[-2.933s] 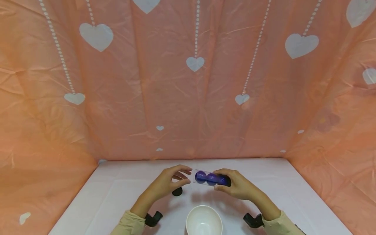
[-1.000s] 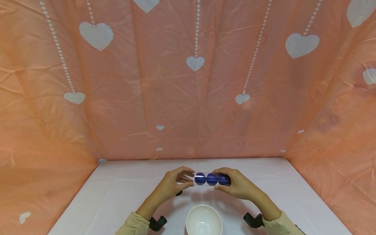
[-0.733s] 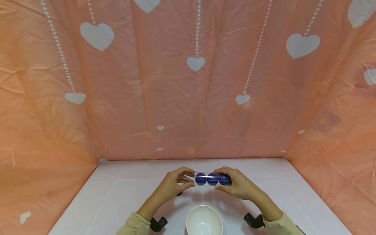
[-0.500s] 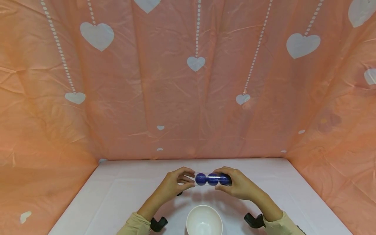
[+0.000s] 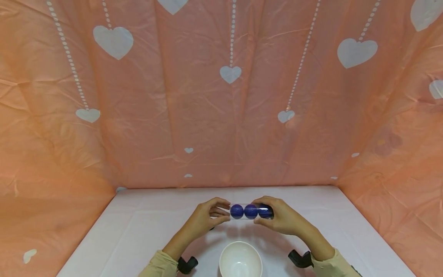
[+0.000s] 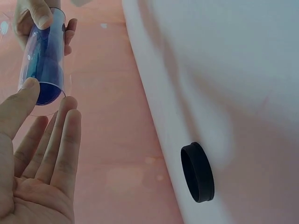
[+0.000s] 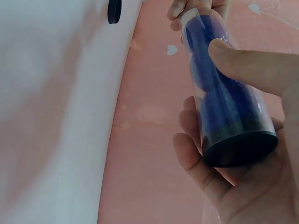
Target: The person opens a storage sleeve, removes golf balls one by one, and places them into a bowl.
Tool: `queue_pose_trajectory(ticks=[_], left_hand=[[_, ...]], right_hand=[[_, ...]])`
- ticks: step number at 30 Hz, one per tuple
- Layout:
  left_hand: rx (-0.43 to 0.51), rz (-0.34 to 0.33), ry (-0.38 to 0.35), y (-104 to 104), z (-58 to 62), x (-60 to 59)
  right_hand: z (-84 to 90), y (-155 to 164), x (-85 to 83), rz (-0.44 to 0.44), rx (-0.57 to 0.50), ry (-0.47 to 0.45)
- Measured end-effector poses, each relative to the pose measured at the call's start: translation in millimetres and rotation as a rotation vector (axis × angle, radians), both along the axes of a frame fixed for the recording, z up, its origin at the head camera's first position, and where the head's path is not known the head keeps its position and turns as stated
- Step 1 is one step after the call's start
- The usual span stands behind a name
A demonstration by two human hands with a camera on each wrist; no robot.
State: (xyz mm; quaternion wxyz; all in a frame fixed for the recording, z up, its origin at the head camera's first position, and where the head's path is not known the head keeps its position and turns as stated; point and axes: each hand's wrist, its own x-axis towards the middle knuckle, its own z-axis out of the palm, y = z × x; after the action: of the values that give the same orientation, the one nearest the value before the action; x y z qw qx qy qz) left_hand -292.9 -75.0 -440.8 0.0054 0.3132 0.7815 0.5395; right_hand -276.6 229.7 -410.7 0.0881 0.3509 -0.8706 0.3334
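Observation:
A clear tube (image 5: 244,218) with three blue balls (image 5: 237,211) inside lies level in the air between the two hands. My right hand (image 5: 282,216) grips its right part, thumb on one side and fingers round the other; the right wrist view shows a black end cap (image 7: 240,149) there. At the uncapped left end, my left hand (image 5: 207,214) pinches the rim between thumb and fingertips, its fingers fairly straight. A loose black cap (image 6: 198,172) stands on its edge on the table in the left wrist view. In the head view the left hand mostly hides it.
A white bowl (image 5: 223,252) stands on the white table (image 5: 138,231) below the tube, near the person. Black wrist mounts show beside both wrists. An orange sheet (image 5: 207,127) with white hearts encloses the table's back and sides.
Since the oldest frame, my left hand has moved right onto the tube's uncapped end, and the tube has come from slightly tilted to level. Over the last second hardly anything has moved.

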Motion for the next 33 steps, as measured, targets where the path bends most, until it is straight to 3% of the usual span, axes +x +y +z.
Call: queue_pose_trajectory(ticks=[33], left_hand=[[0.057, -0.012, -0.056, 0.0, -2.9, -2.5]], right_hand=[[3.2, 0.8, 1.0, 0.009, -0.003, -0.004]])
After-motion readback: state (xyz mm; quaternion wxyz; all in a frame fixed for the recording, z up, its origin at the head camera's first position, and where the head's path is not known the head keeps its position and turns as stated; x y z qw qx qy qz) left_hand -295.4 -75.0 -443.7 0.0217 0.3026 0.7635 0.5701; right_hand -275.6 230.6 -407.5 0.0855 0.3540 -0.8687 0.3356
